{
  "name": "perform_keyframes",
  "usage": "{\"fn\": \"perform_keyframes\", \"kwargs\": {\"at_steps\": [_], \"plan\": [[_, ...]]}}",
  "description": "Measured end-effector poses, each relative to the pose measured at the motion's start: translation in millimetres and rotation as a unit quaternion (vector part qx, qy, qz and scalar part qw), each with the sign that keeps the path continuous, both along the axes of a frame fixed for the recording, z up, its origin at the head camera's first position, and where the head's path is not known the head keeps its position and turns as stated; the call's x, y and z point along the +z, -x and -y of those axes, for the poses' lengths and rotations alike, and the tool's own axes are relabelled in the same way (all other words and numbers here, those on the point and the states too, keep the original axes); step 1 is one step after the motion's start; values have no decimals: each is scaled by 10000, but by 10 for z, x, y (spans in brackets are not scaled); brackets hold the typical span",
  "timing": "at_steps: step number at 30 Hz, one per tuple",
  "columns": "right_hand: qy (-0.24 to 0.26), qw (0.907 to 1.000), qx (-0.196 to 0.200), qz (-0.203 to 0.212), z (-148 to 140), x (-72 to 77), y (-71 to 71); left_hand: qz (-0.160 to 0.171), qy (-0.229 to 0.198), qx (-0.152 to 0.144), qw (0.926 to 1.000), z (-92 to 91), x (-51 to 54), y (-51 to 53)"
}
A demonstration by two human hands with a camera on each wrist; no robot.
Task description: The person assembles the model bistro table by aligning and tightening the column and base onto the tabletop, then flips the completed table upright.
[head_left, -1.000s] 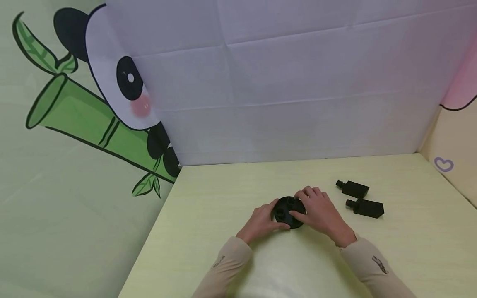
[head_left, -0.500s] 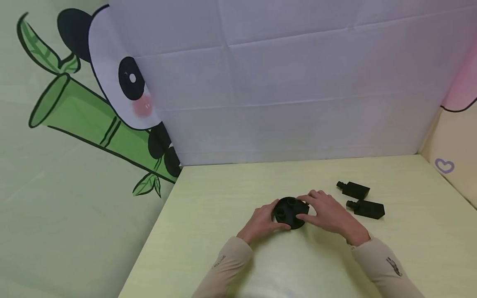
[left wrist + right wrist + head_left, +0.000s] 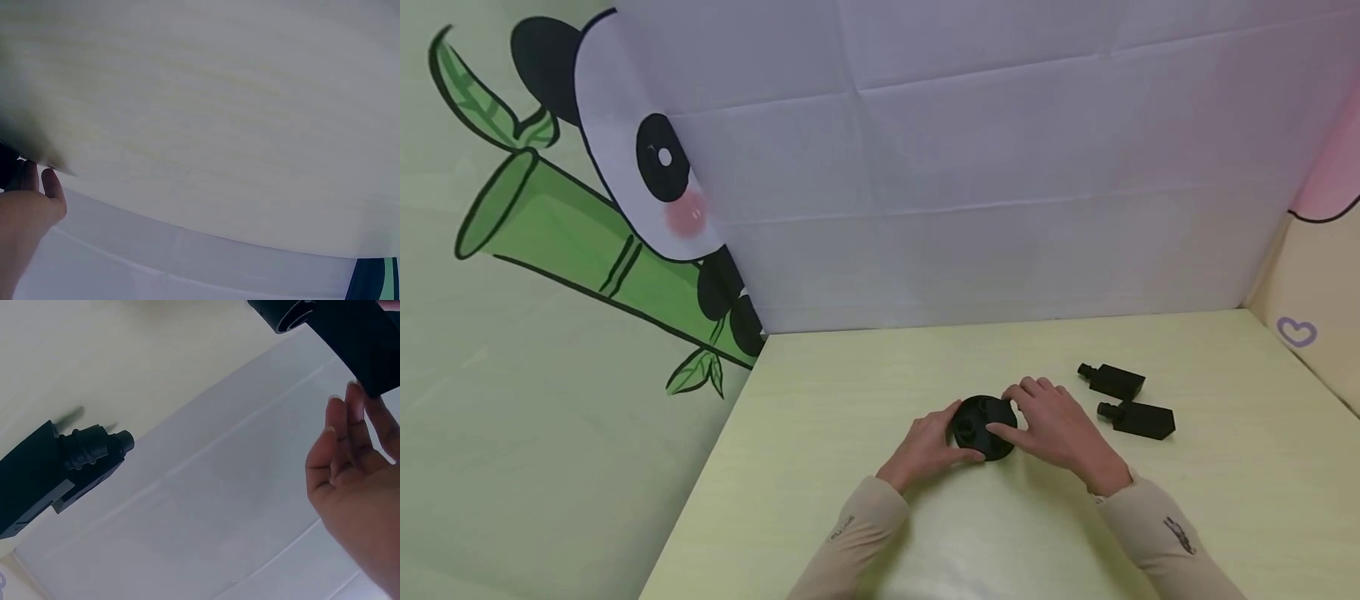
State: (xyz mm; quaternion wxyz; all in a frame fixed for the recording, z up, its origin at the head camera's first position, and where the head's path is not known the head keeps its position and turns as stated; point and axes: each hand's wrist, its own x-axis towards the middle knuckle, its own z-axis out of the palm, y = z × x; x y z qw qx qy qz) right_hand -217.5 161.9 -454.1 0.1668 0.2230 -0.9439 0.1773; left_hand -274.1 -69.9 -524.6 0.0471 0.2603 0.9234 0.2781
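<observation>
A round black base (image 3: 982, 448) with raised ring-shaped sockets lies on the table in the head view. My left hand (image 3: 928, 445) grips its left edge, thumb at the front and fingers behind. My right hand (image 3: 1057, 427) is at the base's right side. In the right wrist view its fingertips and thumb pinch a black rectangular block (image 3: 362, 353), beside a hollow black socket (image 3: 290, 317). From above the block blends into the base, so how far it is seated cannot be told. Only my left fingers and a dark edge of the base show in the left wrist view.
Two black blocks with ribbed necks, a rear block (image 3: 1116, 382) and a front block (image 3: 1142, 421), lie on the pale table (image 3: 850, 375) to the right. A white cloth wall (image 3: 970, 167) rises behind the table, and a panda-print panel (image 3: 550, 375) stands at left.
My right hand first shifts right with the block, then comes back slightly left toward the base. The left hand and the base stay nearly still.
</observation>
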Motion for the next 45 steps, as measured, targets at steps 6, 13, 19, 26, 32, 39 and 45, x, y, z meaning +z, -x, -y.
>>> {"fn": "perform_keyframes", "kwargs": {"at_steps": [6, 13, 19, 26, 32, 39, 45], "plan": [[21, 9998, -217, -24, 52, 5, 12, -33, 20, -47, 10000, 0, 5, -1], [25, 9984, -570, -41, 83, -8, 18, -84, 14, -35, 10000, -2, -11, 6], [247, 9992, -84, 315, 44, -18, 31, -17, -1, -100, 9999, -22, -13, 1], [514, 9980, 101, 359, -51, -20, 94, 27, 5, -64, 10000, -33, -22, -2], [502, 9978, -94, 420, -48, -61, 106, 45, 30, -54, 10000, -34, -16, -19], [453, 9945, -801, 496, -37, -27, 60, -93, 42, -50, 9999, -24, -25, -7], [323, 9961, -659, 497, -51, 6, 36, -116, 2, -35, 9999, -4, -20, 0]]}}
